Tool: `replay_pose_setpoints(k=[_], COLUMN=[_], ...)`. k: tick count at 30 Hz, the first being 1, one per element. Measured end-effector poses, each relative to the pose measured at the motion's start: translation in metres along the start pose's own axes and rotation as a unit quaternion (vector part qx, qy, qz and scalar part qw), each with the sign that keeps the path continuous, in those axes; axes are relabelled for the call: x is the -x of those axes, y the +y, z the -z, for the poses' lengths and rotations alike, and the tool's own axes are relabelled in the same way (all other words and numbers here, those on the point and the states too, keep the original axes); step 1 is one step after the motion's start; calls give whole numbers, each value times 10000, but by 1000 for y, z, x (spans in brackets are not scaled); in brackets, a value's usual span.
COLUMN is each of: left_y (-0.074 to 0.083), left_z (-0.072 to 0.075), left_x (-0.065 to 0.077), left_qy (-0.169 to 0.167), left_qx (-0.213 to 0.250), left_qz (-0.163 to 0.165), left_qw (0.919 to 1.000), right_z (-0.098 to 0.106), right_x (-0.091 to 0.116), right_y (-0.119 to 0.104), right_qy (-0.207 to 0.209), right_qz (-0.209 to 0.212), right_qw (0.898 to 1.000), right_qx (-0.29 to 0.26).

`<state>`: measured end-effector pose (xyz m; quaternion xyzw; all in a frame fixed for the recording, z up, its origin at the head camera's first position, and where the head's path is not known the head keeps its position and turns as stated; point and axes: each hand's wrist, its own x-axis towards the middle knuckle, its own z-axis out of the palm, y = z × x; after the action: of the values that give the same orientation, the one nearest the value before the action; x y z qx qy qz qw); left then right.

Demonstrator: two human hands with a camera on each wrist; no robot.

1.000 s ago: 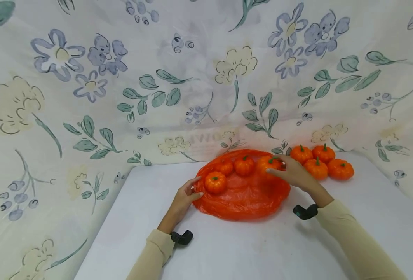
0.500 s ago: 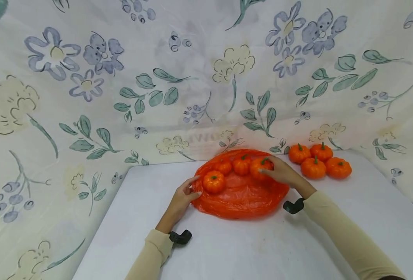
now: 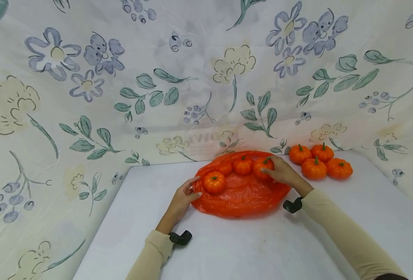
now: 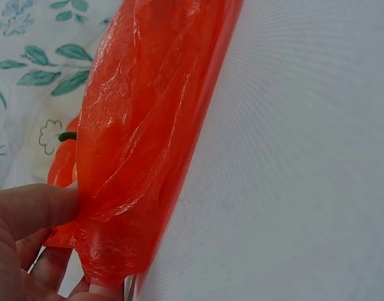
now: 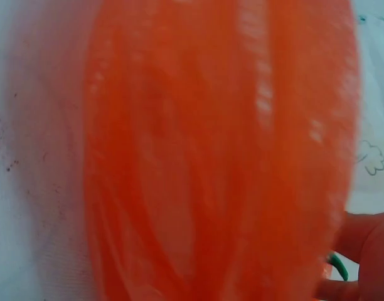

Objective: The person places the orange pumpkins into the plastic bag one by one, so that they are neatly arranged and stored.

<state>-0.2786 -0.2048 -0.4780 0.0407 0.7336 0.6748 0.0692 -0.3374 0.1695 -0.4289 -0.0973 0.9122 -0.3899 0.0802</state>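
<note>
Currently arms (image 3: 342, 233) angled inward; right fingers (image 3: 270, 172) gripping pumpkin (image 3: 258, 167), left fingers (image 4: 41, 207) pinching red bag (image 3: 241, 200).

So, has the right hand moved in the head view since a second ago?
Yes. The right hand has moved slightly to the picture's left, away from the group of four pumpkins beside the red plastic bag.

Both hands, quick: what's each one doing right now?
Left hand: closed, holding the red plastic bag by its left edge.
Right hand: closed, holding the rightmost pumpkin in the bag.
</note>
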Motion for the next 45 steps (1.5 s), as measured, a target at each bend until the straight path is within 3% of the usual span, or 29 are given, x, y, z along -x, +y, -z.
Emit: replay_pose_setpoints(k=[9, 17, 35, 45], left_y=[2, -1, -1, -2], left_z=[0, 0, -1, 0], left_x=[-2, -1, 1, 1], left_qy=[-33, 21, 24, 59], left_qx=[-14, -13, -48, -70], left_qz=[-77, -43, -17, -18], left_qw=[10000, 10000, 10000, 10000], right_z=[-4, -6, -9, -14], right_x=[-4, -8, -10, -10], right_y=[-3, -1, -2, 5], right_qy=[309, 297, 393, 743], right_qz=[-49, -180, -633, -318], right_qw=[9972, 9935, 9903, 9939], right_qx=[682, 1086, 1175, 746])
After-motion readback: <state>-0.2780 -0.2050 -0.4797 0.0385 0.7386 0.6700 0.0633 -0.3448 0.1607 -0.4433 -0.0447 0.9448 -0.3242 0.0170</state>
